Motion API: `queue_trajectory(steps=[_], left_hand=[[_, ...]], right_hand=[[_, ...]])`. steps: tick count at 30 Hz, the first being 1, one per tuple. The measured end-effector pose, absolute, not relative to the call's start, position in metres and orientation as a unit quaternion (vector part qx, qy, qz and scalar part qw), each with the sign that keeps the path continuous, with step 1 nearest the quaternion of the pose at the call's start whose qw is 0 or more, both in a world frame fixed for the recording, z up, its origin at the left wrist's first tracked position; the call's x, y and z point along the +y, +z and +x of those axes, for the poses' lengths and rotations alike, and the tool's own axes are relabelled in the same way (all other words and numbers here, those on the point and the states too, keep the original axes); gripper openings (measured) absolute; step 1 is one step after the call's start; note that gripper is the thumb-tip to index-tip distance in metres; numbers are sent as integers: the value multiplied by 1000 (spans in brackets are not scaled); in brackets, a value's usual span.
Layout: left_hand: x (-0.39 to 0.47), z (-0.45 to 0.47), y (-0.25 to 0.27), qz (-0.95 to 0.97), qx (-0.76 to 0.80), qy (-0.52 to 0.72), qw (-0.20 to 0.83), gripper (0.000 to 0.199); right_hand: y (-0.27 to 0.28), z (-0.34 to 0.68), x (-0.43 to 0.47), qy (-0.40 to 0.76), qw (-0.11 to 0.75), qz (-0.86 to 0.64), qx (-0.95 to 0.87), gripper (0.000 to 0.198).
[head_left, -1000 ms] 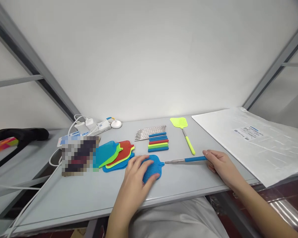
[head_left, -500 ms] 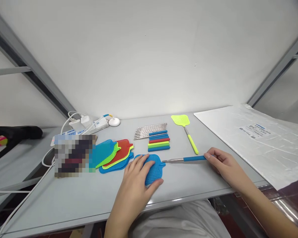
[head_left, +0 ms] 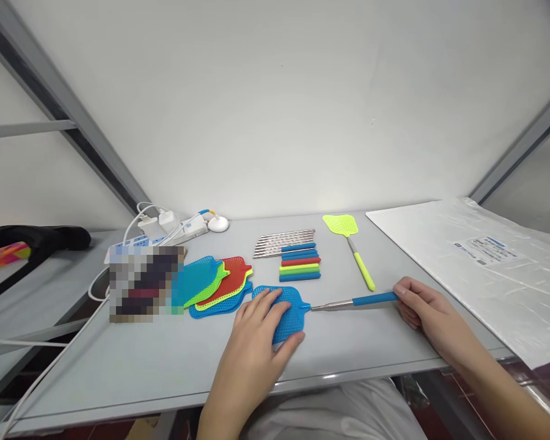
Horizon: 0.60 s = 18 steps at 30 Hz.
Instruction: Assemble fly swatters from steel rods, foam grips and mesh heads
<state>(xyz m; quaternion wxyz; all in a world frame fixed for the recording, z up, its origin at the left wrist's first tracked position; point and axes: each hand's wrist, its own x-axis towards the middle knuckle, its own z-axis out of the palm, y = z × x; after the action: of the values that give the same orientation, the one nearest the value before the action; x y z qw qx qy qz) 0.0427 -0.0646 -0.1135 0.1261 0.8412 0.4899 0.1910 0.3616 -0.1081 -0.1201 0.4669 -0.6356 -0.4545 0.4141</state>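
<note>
My left hand grips a blue perforated fly swatter head lying on the table, its fingers over the top and its thumb along the near edge. Between the thumb and fingers of my right hand is the end of a blue-handled telescopic rod. The rod's thin metal tip meets the neck of the blue head; how deep it sits is too small to tell. Farther back lie metal rods beside coloured handle grips. A yellow-green fly swatter with its rod and handle joined lies behind the right hand.
Several coloured swatter heads overlap left of my left hand. A blurred-out item, a power strip with plugs and cables, and a round white object are farther left. A white labelled package covers the table's right side.
The rod's tip has come down into line with the blue head's neck and now meets it. My right hand moved along with the rod; the view has shifted slightly.
</note>
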Motion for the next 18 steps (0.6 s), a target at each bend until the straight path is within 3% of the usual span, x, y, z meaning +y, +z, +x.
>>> queue_trajectory(steps=[18], left_hand=[[-64,40,-117,840,489,193,137,40]], right_hand=[[-122,360,-105,393,491,-640,-441,40]])
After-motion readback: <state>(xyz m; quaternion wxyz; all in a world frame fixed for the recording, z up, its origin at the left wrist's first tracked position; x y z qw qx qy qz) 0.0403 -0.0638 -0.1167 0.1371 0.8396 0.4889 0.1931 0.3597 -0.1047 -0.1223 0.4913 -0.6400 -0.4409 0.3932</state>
